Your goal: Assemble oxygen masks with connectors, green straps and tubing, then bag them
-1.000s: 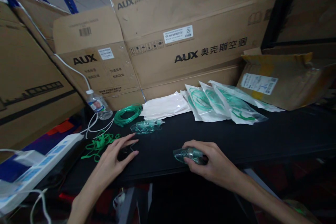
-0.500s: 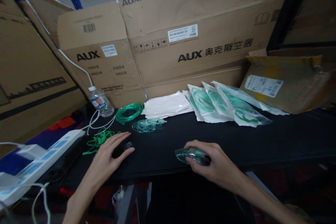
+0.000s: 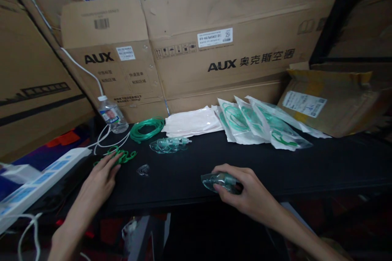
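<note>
Black table (image 3: pixel 306 163) — hands on mask (image 3: pixel 219 181), straps (image 3: pixel 121 157).

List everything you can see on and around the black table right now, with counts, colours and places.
Clear plastic mask: one, front edge, under right hand.
Second clear mask: one, centre-left.
Small clear plastic piece: one, left of centre.
Coiled green tubing: one, back left.
Green elastic straps: a tangle, left, at left fingertips.
Sealed clear bags of green tubing: about four, back right.
White flat bags: a stack, back centre.
Clear water bottle: one, back left.
White power strip: one, far left.
Brown cardboard boxes: several, behind.
Black table.
Left hand: open.
Right hand: gripping mask.
</note>
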